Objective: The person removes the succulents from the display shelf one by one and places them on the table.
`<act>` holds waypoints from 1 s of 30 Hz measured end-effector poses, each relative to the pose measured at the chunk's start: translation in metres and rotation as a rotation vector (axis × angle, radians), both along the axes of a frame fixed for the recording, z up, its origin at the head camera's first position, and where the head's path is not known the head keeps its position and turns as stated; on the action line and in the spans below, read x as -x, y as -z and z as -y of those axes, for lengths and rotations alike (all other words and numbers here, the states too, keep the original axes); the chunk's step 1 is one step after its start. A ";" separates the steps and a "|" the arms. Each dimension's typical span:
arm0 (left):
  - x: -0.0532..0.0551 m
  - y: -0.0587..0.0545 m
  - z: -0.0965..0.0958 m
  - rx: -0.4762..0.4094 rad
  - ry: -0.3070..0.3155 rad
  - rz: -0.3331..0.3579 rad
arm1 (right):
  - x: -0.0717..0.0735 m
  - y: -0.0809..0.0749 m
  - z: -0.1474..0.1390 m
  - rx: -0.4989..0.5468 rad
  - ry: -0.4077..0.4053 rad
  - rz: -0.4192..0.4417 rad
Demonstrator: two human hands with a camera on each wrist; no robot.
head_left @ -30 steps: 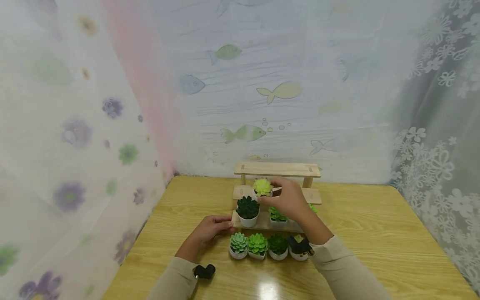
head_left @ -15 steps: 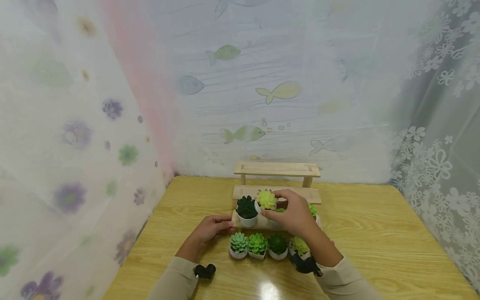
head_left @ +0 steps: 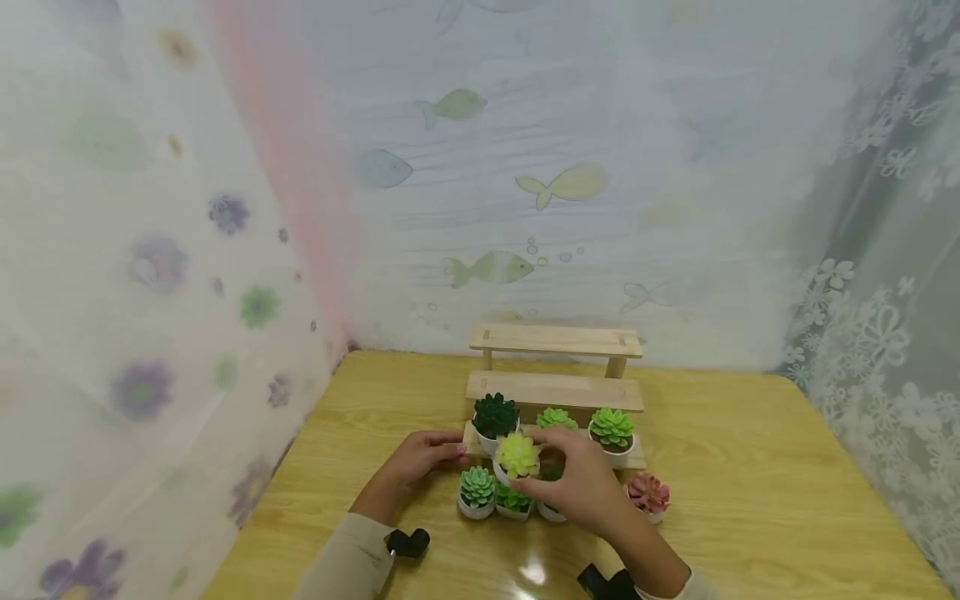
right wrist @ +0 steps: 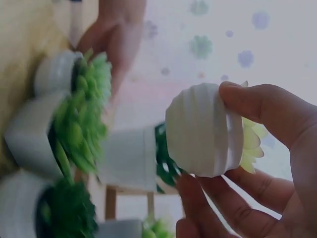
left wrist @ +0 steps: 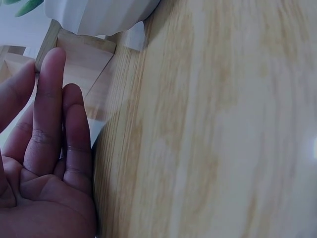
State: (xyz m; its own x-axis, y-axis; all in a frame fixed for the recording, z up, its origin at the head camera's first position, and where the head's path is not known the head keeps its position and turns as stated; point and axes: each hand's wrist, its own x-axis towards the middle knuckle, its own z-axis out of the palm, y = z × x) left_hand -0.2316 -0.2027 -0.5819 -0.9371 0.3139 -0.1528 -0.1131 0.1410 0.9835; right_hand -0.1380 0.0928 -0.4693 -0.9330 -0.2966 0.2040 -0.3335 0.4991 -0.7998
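My right hand [head_left: 581, 479] pinches the white pot of a yellow succulent [head_left: 517, 454] between thumb and fingers. In the right wrist view the ribbed pot [right wrist: 198, 131] lies between thumb and fingertips, yellow leaves showing behind. It overlaps the front of a stepped wooden plant stand [head_left: 555, 390] and the row of pots before it. My left hand [head_left: 422, 457] grips the left end of the stand's lowest board; in the left wrist view its fingertips meet the board edge. That board bears a dark green succulent [head_left: 495, 412] and bright green ones [head_left: 611, 427].
On the table before the stand are a pale green succulent [head_left: 476, 485], a green one [head_left: 513, 497] and a pink-red one [head_left: 648, 493]; my right hand hides part of this row. A printed curtain [head_left: 570, 275] hangs behind the wooden table [head_left: 735, 467].
My right hand has brought the yellow succulent from in front of the middle board down toward the front row. The pink-red succulent has come into view. The left hand stays in place.
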 end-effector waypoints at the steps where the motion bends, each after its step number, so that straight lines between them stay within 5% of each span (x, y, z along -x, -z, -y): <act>1: 0.000 0.001 0.001 -0.002 -0.001 0.002 | -0.003 0.003 0.002 -0.005 -0.022 -0.012; 13: -0.002 0.001 0.001 -0.042 -0.006 0.041 | -0.024 0.032 0.015 -0.061 -0.091 0.000; 30: -0.002 0.000 0.000 -0.031 -0.025 0.024 | -0.032 0.058 0.016 -0.169 -0.200 0.007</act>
State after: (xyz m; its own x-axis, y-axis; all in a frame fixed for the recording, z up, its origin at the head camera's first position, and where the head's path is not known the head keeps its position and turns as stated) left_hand -0.2299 -0.2027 -0.5818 -0.9409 0.2952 -0.1658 -0.1398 0.1073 0.9843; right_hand -0.1057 0.0766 -0.5276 -0.8535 -0.5047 0.1296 -0.4337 0.5502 -0.7136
